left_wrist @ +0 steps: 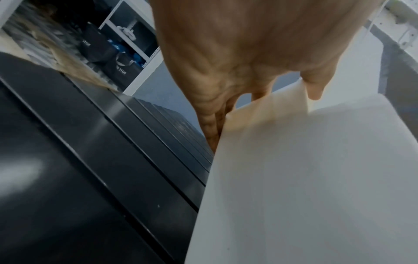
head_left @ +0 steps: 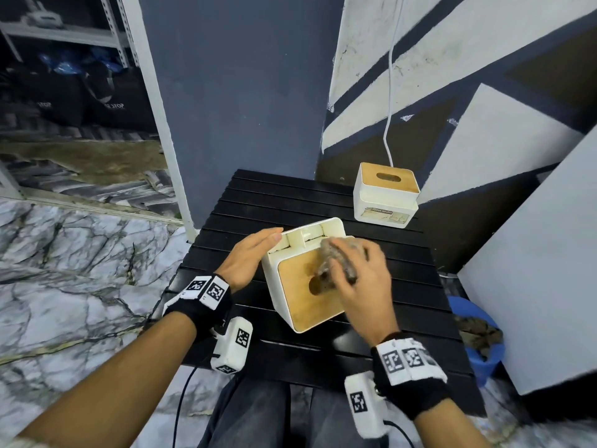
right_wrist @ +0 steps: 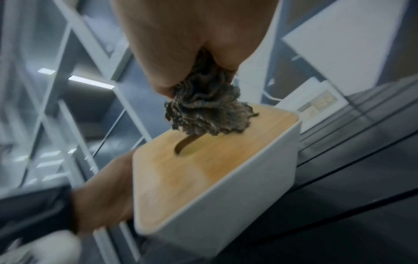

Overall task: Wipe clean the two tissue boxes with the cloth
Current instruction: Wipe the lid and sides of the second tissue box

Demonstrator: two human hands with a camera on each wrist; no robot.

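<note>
Mid-frame, the right hand (head_left: 361,279) is pinching the cloth (right_wrist: 205,110), wiping box 1 (head_left: 307,286) while the flat left hand (head_left: 248,260) is steadying it; box 2 (head_left: 384,195), upper right, is seemingly waiting.

Two white tissue boxes and a wiping cloth on a slatted black table

The near white plastic tissue box with a wooden slotted lid (head_left: 303,279) tilts, a crumpled grey-brown cloth (head_left: 336,263) touching its lid; the matching second box (head_left: 386,194) stands upright, well apart.

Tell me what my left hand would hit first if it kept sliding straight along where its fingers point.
Probably nothing: the left hand lies flat along the near tissue box, fingers aimed past its far corner over bare black table. Depth is uncertain.
</note>
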